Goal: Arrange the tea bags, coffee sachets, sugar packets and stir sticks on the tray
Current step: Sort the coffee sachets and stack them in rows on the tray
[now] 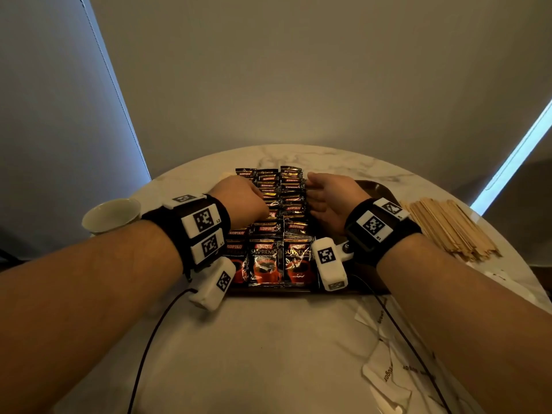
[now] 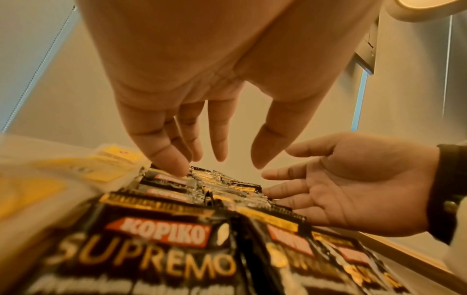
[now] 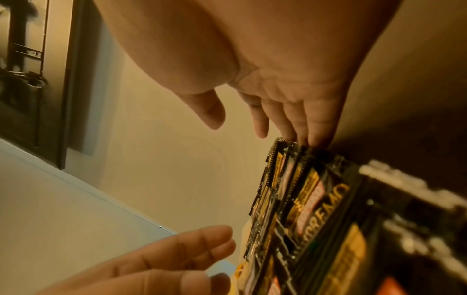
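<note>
Black Kopiko coffee sachets (image 1: 268, 258) lie in overlapping rows on a dark brown tray (image 1: 377, 189) at the table's middle. My left hand (image 1: 251, 200) hovers over the left rows with its fingers (image 2: 174, 159) straight, the little finger touching a sachet (image 2: 156, 249). My right hand (image 1: 324, 201) stands on edge beside the right row, palm facing left, its fingertips (image 3: 313, 137) against the sachet edges (image 3: 316, 209). Neither hand holds anything. Yellow tea bags (image 2: 83, 171) lie left of the sachets, mostly hidden in the head view. Wooden stir sticks (image 1: 448, 228) are heaped right of the tray. White sugar packets (image 1: 385, 372) lie scattered front right.
A pale cup (image 1: 110, 215) stands at the table's left edge. The marble table (image 1: 268, 354) is round, and its edge curves close behind the tray. Two black cables (image 1: 155, 339) trail from the wrist cameras across the near tabletop. A wall rises behind the table.
</note>
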Demonstrator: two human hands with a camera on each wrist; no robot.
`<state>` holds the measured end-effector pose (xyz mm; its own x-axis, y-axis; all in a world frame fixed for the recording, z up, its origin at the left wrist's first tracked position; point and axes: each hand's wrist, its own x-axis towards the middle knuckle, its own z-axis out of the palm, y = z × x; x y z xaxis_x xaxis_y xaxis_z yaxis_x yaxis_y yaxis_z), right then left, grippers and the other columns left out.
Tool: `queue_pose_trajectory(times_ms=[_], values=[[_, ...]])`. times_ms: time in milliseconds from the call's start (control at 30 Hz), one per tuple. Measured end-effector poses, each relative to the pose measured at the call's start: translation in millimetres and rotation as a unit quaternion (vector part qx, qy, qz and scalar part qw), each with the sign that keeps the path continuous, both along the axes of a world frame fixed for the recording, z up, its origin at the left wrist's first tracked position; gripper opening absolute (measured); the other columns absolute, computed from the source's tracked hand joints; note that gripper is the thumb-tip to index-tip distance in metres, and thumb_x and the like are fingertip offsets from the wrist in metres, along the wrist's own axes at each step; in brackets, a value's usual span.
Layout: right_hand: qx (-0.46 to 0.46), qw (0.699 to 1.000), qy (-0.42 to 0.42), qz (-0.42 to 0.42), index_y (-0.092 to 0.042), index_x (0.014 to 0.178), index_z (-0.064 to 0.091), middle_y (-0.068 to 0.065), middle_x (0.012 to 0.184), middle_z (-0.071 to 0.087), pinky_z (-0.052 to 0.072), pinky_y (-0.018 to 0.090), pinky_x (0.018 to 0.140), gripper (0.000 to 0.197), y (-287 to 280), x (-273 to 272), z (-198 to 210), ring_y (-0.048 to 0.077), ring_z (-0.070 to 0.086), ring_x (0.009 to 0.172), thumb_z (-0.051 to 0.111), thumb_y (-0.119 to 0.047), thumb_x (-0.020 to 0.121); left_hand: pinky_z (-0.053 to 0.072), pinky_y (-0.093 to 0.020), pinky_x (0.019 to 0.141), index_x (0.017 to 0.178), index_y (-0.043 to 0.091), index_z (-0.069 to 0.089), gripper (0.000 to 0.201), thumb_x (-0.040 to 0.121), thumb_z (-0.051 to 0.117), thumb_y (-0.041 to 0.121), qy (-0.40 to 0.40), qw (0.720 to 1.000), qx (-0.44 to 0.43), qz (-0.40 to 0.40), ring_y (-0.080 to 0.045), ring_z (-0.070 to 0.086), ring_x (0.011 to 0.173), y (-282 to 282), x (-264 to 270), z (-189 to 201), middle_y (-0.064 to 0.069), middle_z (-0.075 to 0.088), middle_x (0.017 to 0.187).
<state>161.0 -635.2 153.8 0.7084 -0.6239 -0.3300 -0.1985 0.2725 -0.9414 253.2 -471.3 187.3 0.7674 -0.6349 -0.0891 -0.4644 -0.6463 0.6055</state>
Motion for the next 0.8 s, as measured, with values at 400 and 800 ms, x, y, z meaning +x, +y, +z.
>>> queue_pose_trajectory(times_ms=[400,800], values=[[0.032,0.999,-0.008,-0.012,-0.01,0.1,0.063,0.016,0.117,0.071,0.05,0.039,0.097,0.026,-18,31,1,0.029,0.064,0.102,0.057,-0.035,0.103,0.054,-0.037,0.095,0.123,0.008,0.073,0.037,0.087,0.077,0.018,-0.015,0.999,0.052,0.001,-0.022,0.06,0.101,-17,14,-9,-0.012,0.069,0.128],[-0.009,0.999,0.036,-0.012,-0.013,0.119,0.058,0.015,0.129,0.06,0.053,0.051,0.1,0.032,-30,44,13,0.032,0.065,0.112,0.059,-0.038,0.1,0.058,-0.041,0.096,0.116,0.011,0.074,0.031,0.087,0.077,0.019,-0.005,0.999,0.051,0.004,-0.026,0.066,0.109,-16,16,-7,-0.01,0.071,0.118]])
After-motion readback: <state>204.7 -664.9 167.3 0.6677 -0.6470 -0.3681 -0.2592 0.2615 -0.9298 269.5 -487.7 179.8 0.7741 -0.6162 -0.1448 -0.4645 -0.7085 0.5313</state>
